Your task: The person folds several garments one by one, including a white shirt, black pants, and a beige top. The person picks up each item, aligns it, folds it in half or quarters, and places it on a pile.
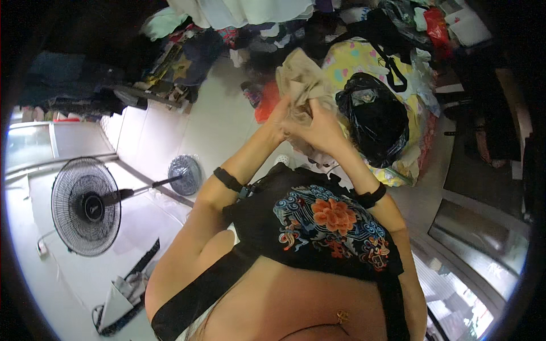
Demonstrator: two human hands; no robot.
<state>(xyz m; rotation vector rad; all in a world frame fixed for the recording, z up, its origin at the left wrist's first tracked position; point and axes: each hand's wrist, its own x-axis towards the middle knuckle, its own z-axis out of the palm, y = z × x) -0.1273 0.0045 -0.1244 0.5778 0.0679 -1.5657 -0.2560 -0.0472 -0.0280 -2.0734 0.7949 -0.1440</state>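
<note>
Both hands are up in front of my body with a crumpled beige cloth (301,77) bunched between them. My left hand (279,117) is closed on the cloth's left side. From the right, my right hand (323,129) grips the same bundle, its thumb and fingers wrapped into the folds. The top of the cloth sticks up beyond my fingers, and some lighter folds hang below. Whether it is a garment cannot be made out. Just right of my right hand lies a black plastic bag (375,116) on a yellow patterned cloth (347,59).
A standing fan (88,206) is at the left, its round base (185,174) nearer the middle. Piled clothes (193,59) line the far side. An orange-red item (266,102) lies on the tiled floor (223,108) beyond my left hand. Glass-fronted panels (478,227) stand at the right.
</note>
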